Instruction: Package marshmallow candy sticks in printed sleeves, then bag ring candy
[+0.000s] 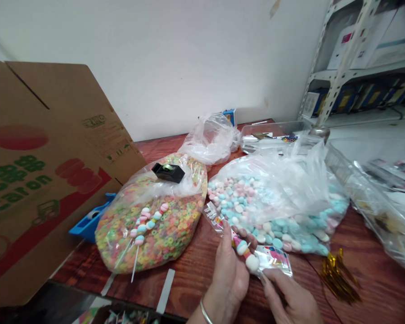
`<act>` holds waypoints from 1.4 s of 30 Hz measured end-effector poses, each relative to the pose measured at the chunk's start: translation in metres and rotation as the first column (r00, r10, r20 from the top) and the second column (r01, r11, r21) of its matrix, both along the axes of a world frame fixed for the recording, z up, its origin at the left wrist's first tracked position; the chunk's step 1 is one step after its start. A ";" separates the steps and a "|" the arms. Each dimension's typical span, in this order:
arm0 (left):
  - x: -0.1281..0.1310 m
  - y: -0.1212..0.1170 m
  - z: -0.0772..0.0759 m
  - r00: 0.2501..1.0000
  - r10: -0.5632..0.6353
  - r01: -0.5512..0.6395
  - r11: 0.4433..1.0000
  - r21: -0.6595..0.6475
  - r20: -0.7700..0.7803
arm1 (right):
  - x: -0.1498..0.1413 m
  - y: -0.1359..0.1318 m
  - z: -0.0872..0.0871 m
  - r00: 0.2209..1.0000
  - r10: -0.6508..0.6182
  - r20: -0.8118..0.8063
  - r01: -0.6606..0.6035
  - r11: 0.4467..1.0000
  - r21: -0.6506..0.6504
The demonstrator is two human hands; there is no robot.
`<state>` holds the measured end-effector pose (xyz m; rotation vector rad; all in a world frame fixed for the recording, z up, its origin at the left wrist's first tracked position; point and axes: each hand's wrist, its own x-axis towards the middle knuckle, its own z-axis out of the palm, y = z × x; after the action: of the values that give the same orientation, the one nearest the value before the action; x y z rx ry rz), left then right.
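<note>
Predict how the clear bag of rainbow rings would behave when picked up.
The clear bag of rainbow rings probably sags and shifts when lifted, since it lies slumped and flat. It is likely light for its size, being full of small open rings. Its thin, smooth plastic may slip from a loose grip.
</note>
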<state>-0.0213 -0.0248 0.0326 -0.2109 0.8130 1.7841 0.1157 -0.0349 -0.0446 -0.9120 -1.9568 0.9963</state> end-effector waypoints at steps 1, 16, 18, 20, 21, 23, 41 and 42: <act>0.002 -0.001 0.000 1.000 -0.021 0.021 1.000 -0.006 0.003 | -0.001 -0.001 -0.001 0.999 -0.033 0.003 0.032 0.998 0.060; -0.018 0.007 -0.002 0.999 0.021 -0.018 0.998 0.067 -0.041 | -0.006 0.003 0.004 0.998 0.000 -0.066 -0.022 0.941 -0.338; -0.016 0.007 -0.002 0.998 0.041 -0.040 0.999 0.024 -0.042 | -0.006 0.003 0.002 1.000 -0.007 -0.031 0.000 0.973 -0.230; -0.016 0.007 -0.002 0.999 0.037 -0.038 0.999 -0.008 -0.038 | -0.003 0.004 -0.001 0.999 -0.024 0.021 0.022 0.998 0.067; -0.015 0.007 -0.002 0.999 0.037 -0.038 0.999 -0.025 -0.034 | -0.001 0.005 -0.003 0.998 -0.040 0.043 0.028 0.968 0.251; -0.014 0.008 -0.001 0.999 0.043 -0.044 0.997 -0.069 -0.022 | 0.003 0.008 -0.005 0.996 -0.051 0.067 0.003 0.814 0.581; -0.014 0.004 -0.007 0.995 -0.089 0.088 0.995 0.044 0.032 | -0.005 0.010 0.003 0.909 -0.103 -0.405 -0.299 0.515 -0.803; -0.014 0.005 -0.007 0.996 -0.083 0.081 0.996 0.035 0.035 | -0.005 0.010 0.003 0.907 -0.103 -0.408 -0.306 0.504 -0.807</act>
<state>-0.0351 -0.0197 0.0256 -0.1844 0.7549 1.7111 0.1104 -0.0248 -0.0415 -0.9618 -1.0643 2.1562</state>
